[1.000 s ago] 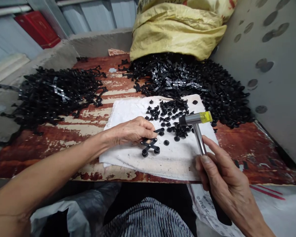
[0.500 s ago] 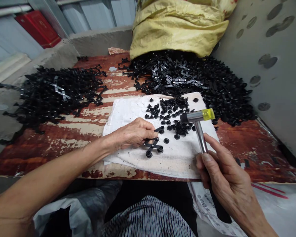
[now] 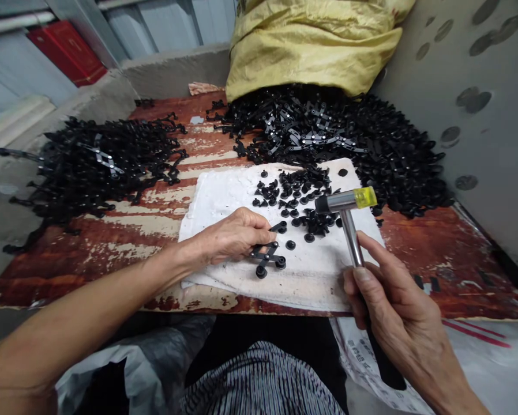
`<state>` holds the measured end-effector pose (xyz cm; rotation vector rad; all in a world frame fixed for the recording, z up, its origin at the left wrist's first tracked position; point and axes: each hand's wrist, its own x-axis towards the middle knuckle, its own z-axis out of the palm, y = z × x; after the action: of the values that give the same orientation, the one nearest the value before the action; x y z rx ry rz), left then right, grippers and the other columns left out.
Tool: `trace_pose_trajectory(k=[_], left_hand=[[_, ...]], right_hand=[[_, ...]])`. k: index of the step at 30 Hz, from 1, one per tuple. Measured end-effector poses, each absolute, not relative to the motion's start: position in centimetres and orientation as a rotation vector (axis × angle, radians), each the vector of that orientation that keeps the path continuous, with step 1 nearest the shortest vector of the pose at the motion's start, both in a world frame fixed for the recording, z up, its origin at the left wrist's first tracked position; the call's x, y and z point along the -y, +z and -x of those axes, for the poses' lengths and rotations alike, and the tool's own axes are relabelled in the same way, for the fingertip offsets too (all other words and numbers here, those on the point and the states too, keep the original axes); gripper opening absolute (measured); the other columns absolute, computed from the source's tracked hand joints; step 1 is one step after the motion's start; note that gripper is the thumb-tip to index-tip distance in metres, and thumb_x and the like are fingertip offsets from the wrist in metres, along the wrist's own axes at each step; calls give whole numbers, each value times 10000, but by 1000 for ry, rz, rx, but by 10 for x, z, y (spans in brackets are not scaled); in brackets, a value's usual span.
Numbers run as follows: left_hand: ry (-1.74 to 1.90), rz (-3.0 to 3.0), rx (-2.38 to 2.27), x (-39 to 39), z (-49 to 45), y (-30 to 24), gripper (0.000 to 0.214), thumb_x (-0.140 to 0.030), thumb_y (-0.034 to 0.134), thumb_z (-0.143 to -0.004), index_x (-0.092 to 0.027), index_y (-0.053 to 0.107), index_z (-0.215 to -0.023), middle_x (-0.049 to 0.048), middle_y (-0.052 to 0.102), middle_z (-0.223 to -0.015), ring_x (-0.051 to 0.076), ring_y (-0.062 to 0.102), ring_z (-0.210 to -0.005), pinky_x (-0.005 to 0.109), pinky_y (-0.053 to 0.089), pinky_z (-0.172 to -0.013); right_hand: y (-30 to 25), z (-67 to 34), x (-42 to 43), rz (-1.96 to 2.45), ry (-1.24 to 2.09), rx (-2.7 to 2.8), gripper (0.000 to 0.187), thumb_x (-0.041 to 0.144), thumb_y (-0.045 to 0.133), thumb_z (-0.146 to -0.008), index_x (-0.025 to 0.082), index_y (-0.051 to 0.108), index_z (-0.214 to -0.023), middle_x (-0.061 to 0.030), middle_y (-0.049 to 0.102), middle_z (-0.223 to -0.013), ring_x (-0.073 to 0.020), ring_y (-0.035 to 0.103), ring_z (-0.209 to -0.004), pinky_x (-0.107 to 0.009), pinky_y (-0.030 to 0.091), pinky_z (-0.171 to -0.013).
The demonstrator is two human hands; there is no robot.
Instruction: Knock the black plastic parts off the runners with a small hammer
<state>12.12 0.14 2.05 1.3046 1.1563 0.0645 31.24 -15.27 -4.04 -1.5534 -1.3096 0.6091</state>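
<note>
My left hand [image 3: 241, 233] is closed on a black scissor-like linkage [image 3: 267, 257] with round ends, held over a white cloth [image 3: 224, 196]. Part of the linkage is hidden by the fingers. In my right hand [image 3: 391, 302] is a small hammer [image 3: 349, 222] with a metal head, a yellow face on one end and a black one on the other. Its head hovers above the cloth's right side, apart from the linkage. Between the hands, loose black round-headed plugs [image 3: 310, 237] lie scattered on the cloth.
A heap of black linkages [image 3: 107, 167] sits at the left of the worn red-brown table [image 3: 419, 248]. A larger pile of black parts [image 3: 397, 155] spills from a yellow sack [image 3: 311, 52] at the back. A spotted grey panel [image 3: 479, 138] stands along the right.
Almost nothing differs. Both hands keep their grips and places, and the view has shifted very slightly.
</note>
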Motion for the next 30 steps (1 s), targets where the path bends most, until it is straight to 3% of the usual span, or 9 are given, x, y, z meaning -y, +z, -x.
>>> trace_pose_trajectory(k=[5,8,12,15,17,20,25,28,30], left_hand=[[59,-1410,-1174,-1,-120,17,353,-191,586,-893,-147,535,-547,-64,372,-380,31,275,-311,195,142,-345],[67,-1474,-1184,0,-119,16,349,-209,595,-883,-148,536,-545,-60,375,-395,35,282,-334,202,163,-359],[59,-1527,-1192,2,-120,16,341,-196,586,-872,-144,539,-538,-53,382,-411,35,274,-358,210,165,-377],[60,-1564,-1182,1,-119,15,324,-217,594,-861,-145,545,-549,-43,408,-430,39,296,-368,213,171,-381],[56,-1577,-1178,0,-118,13,311,-241,595,-858,-150,551,-563,-37,425,-441,45,308,-368,219,175,-377],[44,-1573,-1174,0,-118,12,303,-254,588,-858,-151,562,-574,-40,416,-437,51,305,-366,228,183,-375],[72,-1564,-1172,1,-119,11,296,-222,590,-844,-154,544,-559,-42,419,-445,48,309,-365,224,193,-377],[75,-1560,-1155,0,-119,8,303,-255,589,-851,-163,550,-565,-44,413,-441,52,296,-354,232,175,-368],[74,-1553,-1142,-1,-118,6,305,-266,587,-855,-166,554,-570,-44,412,-441,51,290,-351,236,169,-368]], right_hand=[[-42,-313,154,1575,588,1335,447,311,471,-1012,295,478,-1458,39,551,-694,-113,516,-473,-223,449,-407],[-42,-316,153,1563,580,1400,469,266,457,-1014,307,453,-1481,11,633,-752,-133,594,-514,-241,518,-443],[-36,-319,148,1541,493,1598,486,214,448,-1005,300,456,-1483,-55,747,-996,-196,735,-777,-344,641,-679],[-23,-316,144,1472,345,1758,523,152,475,-977,276,460,-1485,-96,695,-1261,-243,705,-1073,-418,600,-905],[-14,-313,142,1428,266,1779,586,103,481,-965,300,416,-1513,-89,635,-1366,-251,666,-1157,-425,560,-977],[-9,-310,141,1412,147,1758,673,66,465,-960,342,319,-1556,-83,627,-1372,-260,676,-1137,-431,576,-958],[-13,-316,139,1420,174,2008,642,81,436,-954,309,350,-1548,-99,728,-1146,-275,724,-1016,-386,647,-759],[-8,-315,140,1436,129,1881,690,70,454,-956,347,293,-1566,-101,659,-1300,-255,705,-1061,-394,617,-862],[-6,-313,141,1464,79,1809,722,54,450,-952,349,253,-1581,-106,661,-1291,-261,702,-1067,-422,598,-907]])
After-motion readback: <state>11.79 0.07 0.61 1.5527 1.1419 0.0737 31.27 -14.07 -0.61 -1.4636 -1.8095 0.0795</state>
